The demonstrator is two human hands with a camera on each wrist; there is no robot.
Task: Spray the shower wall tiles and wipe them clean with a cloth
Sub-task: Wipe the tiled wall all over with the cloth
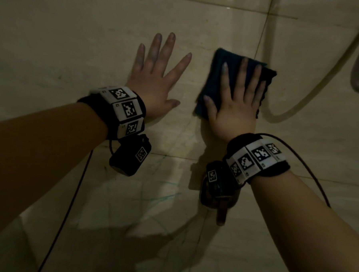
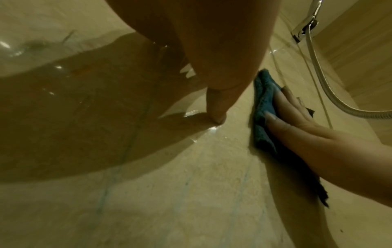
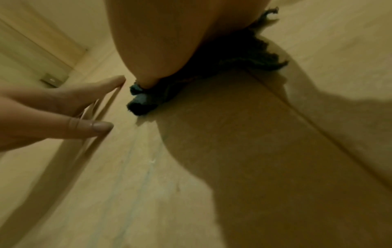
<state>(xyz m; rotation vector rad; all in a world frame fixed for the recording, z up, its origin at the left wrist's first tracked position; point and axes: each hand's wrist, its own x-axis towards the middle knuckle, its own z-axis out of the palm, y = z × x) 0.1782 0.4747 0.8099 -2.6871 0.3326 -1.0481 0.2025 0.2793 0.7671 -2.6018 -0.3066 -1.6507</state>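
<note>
- Cloth (image 1: pixel 235 84): dark blue-green, folded into a rough rectangle with frayed edges; you press it flat against the wall.
- Wall tiles (image 1: pixel 75 47): glossy beige, thin grout lines, faint bluish streaks below your cloth.

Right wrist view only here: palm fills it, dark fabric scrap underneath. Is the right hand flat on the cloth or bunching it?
Observer: Flat. In the head view the right hand lies spread on the dark blue cloth, fingers straight, pressing it to the wall tiles.
Operator: Anything near the cloth on its far side?
Observer: A shower hose loops down the wall just right of the cloth.
Operator: Is the left hand holding a sprayer?
Observer: No. The left hand is spread flat on the tiles, holding nothing. No spray bottle shows in any view.
</note>
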